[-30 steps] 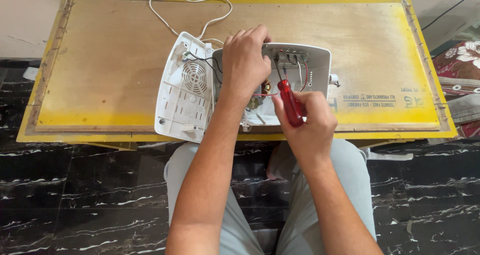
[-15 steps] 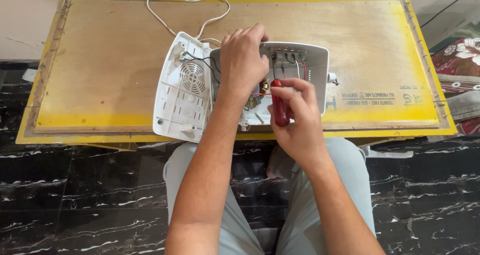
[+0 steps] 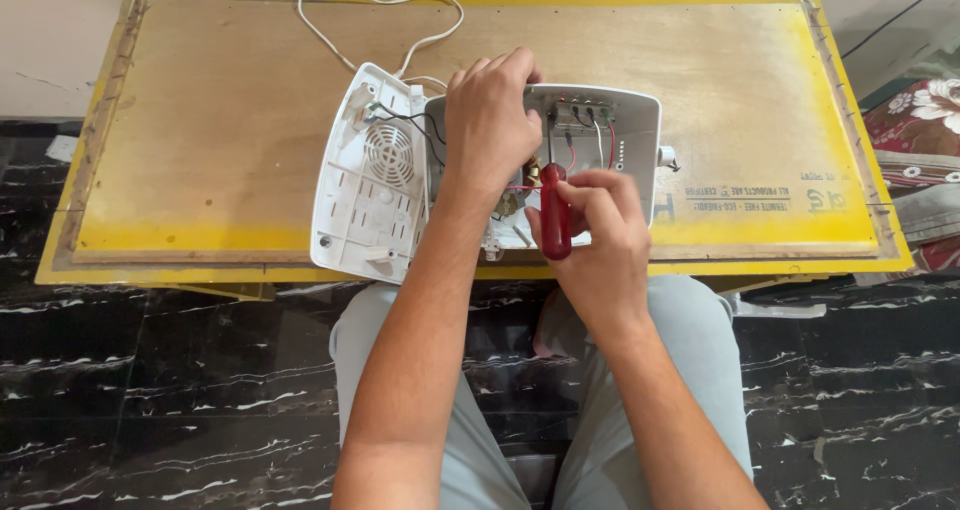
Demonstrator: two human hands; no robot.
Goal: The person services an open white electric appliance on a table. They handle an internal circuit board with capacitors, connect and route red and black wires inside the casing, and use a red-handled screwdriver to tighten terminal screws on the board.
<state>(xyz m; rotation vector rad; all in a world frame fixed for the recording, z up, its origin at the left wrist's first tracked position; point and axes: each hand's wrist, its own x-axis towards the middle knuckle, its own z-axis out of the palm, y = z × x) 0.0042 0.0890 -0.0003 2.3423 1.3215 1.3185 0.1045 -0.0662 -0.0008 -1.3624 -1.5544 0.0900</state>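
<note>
White cord (image 3: pixel 375 15) and detached cover (image 3: pixel 370 175) beside both hands (image 3: pixel 545 170)

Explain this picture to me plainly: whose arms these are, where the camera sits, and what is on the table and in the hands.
The camera sits on a person's head, looking down at their own two arms. The wooden table has a yellow edge. On it lies a white appliance opened in two: a cover with a round vent, and a casing with wires inside. A white cord loops behind. The left hand rests on the casing. The right hand grips a red-handled screwdriver, pointed into the casing.
</note>
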